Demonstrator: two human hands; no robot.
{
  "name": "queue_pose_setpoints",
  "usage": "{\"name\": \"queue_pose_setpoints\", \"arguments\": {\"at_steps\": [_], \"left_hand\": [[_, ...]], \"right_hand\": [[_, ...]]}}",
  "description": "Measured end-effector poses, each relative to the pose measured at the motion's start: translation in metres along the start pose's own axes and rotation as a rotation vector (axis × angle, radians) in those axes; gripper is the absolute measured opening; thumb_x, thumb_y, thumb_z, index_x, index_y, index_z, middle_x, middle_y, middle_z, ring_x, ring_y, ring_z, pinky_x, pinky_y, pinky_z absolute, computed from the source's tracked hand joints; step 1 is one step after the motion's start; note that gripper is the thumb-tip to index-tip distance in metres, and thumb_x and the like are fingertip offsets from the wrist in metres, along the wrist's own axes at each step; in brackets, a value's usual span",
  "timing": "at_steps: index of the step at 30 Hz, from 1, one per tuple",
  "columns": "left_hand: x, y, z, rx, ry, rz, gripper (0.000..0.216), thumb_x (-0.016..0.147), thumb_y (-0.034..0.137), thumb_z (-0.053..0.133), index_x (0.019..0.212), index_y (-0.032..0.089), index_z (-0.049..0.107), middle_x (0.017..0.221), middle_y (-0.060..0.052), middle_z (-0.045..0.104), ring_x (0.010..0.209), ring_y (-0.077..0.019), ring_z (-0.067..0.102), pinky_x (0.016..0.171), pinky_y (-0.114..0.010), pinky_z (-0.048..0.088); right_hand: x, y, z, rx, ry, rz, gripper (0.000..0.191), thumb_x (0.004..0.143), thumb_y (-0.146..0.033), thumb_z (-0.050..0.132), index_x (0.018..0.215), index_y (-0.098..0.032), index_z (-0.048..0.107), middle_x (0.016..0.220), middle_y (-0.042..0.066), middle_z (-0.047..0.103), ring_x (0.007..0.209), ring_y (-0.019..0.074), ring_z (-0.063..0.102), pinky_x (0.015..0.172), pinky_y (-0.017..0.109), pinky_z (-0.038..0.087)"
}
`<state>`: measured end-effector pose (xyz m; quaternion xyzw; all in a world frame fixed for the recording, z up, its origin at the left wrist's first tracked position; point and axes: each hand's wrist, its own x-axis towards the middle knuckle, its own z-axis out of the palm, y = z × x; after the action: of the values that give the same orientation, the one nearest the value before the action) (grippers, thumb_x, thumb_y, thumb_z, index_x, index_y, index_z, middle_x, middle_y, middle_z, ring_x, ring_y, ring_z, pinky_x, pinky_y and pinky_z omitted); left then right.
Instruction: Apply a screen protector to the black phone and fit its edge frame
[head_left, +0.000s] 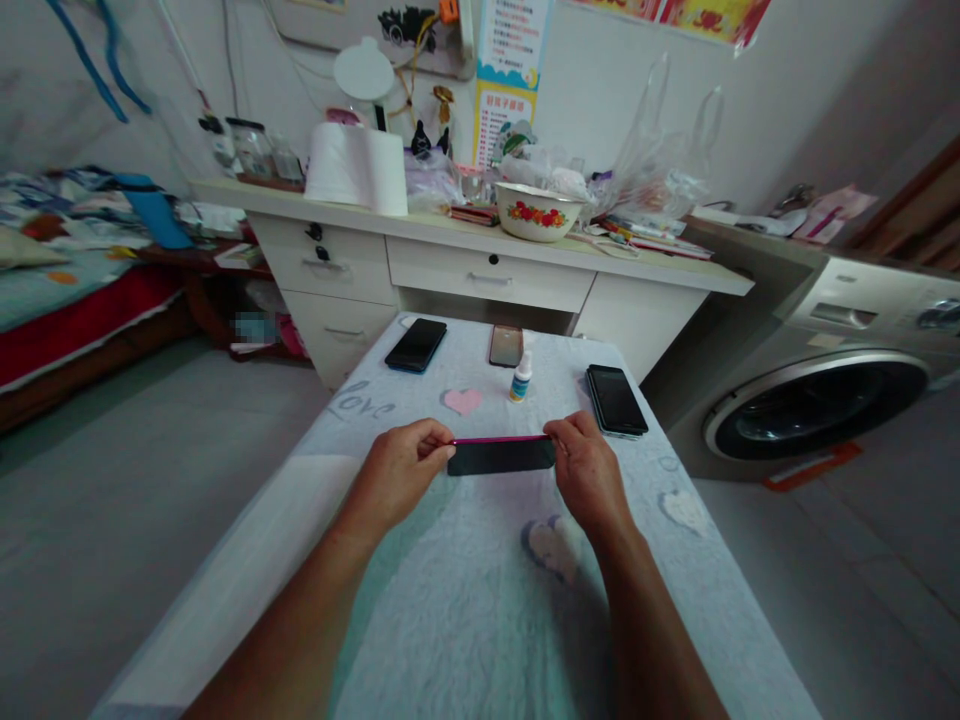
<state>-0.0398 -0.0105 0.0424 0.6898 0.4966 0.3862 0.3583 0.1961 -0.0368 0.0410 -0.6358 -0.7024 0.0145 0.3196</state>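
Between my two hands a dark smartphone point(501, 457) with a pinkish-red edge is held sideways, tilted, over the cloth-covered table point(450, 600). My left hand point(405, 465) pinches its left end between thumb and fingers. At the other end my right hand point(589, 465) is closed on it the same way. Just beyond the phone stands a small white bottle point(521, 380) with a blue and yellow label. Behind the bottle lies a clear brownish phone case point(506, 346). A black phone point(416, 345) rests at the far left, and stacked dark phones point(616, 400) lie at the right.
A white desk point(480, 270) with drawers stands past the table, bearing a paper roll point(356, 168), a flowered enamel bowl point(538, 212) and plastic bags point(660, 150). To the right is a washing machine point(817, 350); to the left, a bed point(67, 290).
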Motion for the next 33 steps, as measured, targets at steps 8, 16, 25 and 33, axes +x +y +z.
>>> {"name": "queue_pose_setpoints", "arguments": {"at_steps": [8, 16, 25, 33], "left_hand": [[-0.003, -0.002, 0.011, 0.092, 0.000, -0.016, 0.009, 0.079, 0.027, 0.056, 0.076, 0.020, 0.061, 0.066, 0.004, 0.065, 0.065, -0.0146, 0.063, 0.061, -0.024, 0.043], [-0.007, 0.001, 0.020, 0.194, 0.043, 0.030, 0.005, 0.080, 0.023, 0.055, 0.076, 0.021, 0.058, 0.067, 0.003, 0.063, 0.065, -0.0136, 0.060, 0.060, -0.022, 0.039], [-0.009, 0.005, 0.024, 0.201, 0.034, 0.038, 0.004, 0.079, 0.021, 0.055, 0.075, 0.021, 0.056, 0.068, 0.003, 0.062, 0.065, -0.0139, 0.059, 0.060, -0.022, 0.039], [-0.009, 0.004, 0.024, 0.179, 0.026, 0.052, 0.006, 0.080, 0.022, 0.054, 0.075, 0.021, 0.056, 0.067, 0.003, 0.061, 0.064, -0.0140, 0.059, 0.061, -0.023, 0.039]], "right_hand": [[0.001, 0.005, -0.002, 0.095, 0.145, 0.020, 0.028, 0.093, -0.026, 0.043, 0.092, -0.016, 0.068, 0.090, 0.009, 0.055, 0.083, 0.0199, 0.057, 0.078, 0.034, 0.046], [0.000, 0.010, 0.001, 0.124, 0.193, 0.015, 0.016, 0.088, -0.019, 0.047, 0.093, -0.017, 0.062, 0.091, 0.007, 0.057, 0.082, 0.0196, 0.058, 0.075, 0.033, 0.046], [0.003, 0.008, 0.004, 0.111, 0.292, 0.038, 0.010, 0.085, -0.018, 0.050, 0.081, -0.019, 0.058, 0.084, 0.005, 0.054, 0.079, 0.0183, 0.055, 0.073, 0.031, 0.044], [0.002, 0.011, 0.005, 0.091, 0.230, 0.032, 0.013, 0.086, -0.017, 0.048, 0.085, -0.019, 0.061, 0.087, 0.006, 0.055, 0.079, 0.0184, 0.055, 0.073, 0.032, 0.044]]}}
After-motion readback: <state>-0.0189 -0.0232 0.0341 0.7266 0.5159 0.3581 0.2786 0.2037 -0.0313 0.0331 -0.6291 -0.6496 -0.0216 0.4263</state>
